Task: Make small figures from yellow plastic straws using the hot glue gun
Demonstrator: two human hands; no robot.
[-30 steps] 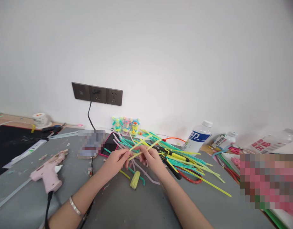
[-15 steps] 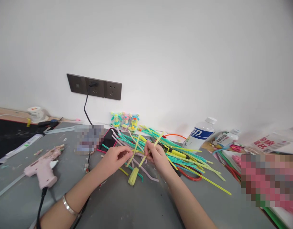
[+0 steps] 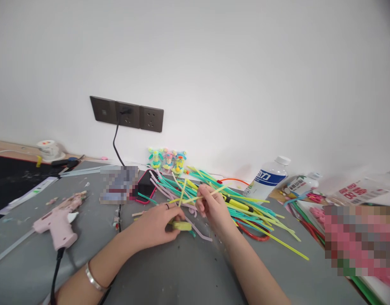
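Note:
My left hand (image 3: 156, 224) rests low on the grey table, its fingers closed on a small yellow fuzzy bundle (image 3: 182, 226). My right hand (image 3: 211, 207) is raised a little to the right, pinching two thin yellow pipe cleaners (image 3: 195, 195) that cross above the table. Just behind both hands lies a loose pile of teal, yellow and lilac pipe cleaners (image 3: 242, 207), with yellow-handled pliers (image 3: 237, 203) lying in it.
A pink glue gun (image 3: 56, 220) lies at the left with its cord running toward me. A phone (image 3: 145, 186) and small craft figures (image 3: 167, 160) sit by the wall under a socket strip (image 3: 126, 114). Water bottles (image 3: 267, 178) stand right.
My left hand let go of its yellow pipe cleaner and dropped to the table onto the yellow bundle. My right hand now holds both yellow pipe cleaners.

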